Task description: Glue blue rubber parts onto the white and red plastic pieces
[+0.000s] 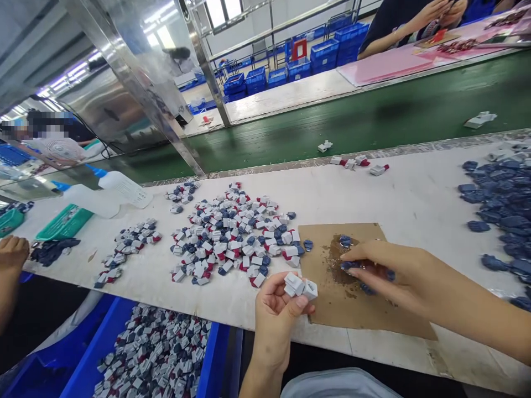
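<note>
My left hand [279, 304] is closed round small white plastic parts [299, 286] held just off the table's front edge. My right hand [388, 268] rests on a brown cardboard sheet [327, 309], its fingers pinched on small dark blue pieces [352, 265]; another blue piece [345, 240] lies on the cardboard just beyond the fingertips. Left of the cardboard spreads a big pile of white, blue and red parts [234, 232] on the white table [415, 193].
A heap of dark blue pieces [504, 204] lies at the right. A blue bin [215, 354] of assembled parts stands under the front edge. White squeeze bottles [120, 188] and a green basket [62, 222] sit at the left. A green conveyor belt [373, 116] runs behind. Another person's hand [12, 251] is far left.
</note>
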### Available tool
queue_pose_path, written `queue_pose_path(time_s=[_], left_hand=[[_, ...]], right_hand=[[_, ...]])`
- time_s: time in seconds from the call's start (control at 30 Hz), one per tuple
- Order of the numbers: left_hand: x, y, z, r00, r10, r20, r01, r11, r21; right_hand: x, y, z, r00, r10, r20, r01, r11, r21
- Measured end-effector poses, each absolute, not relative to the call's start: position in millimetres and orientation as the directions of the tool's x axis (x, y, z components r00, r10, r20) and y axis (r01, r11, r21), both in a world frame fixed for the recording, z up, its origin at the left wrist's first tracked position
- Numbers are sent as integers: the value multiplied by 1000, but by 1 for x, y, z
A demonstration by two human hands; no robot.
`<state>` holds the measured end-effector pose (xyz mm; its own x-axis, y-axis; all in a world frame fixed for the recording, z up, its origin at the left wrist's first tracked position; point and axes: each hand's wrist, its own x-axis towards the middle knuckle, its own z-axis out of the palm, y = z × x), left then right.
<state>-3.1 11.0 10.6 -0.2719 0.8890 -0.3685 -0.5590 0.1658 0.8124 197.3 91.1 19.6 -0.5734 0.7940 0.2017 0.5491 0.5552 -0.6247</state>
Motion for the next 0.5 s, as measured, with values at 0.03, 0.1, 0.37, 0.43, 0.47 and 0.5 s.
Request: queue_pose_path(time_s=[0.03,0.1,0.37,0.43,0.47,0.5], left_hand=[[-1,11,12,-273,894,-356,-550,158,820],[1,10,15,-275,903,-330,-524,147,839],[7,9,27,-248,915,-319,-490,166,856],[7,9,27,-242,918,-316,-484,168,859],[7,8,27,-240,919,-311,-475,168,864],[7,8,27,-239,921,-307,-464,169,870]], right_hand=[[195,87,28,-555,811,186,498,503,-706],[189,79,45,-543,829,136,424,411,-807],[177,70,68,-617,781,96,333,370,-867],[176,71,68,-618,779,105,329,378,-865],[176,71,67,-618,779,107,326,378,-866],[176,71,66,-618,779,109,325,379,-867]])
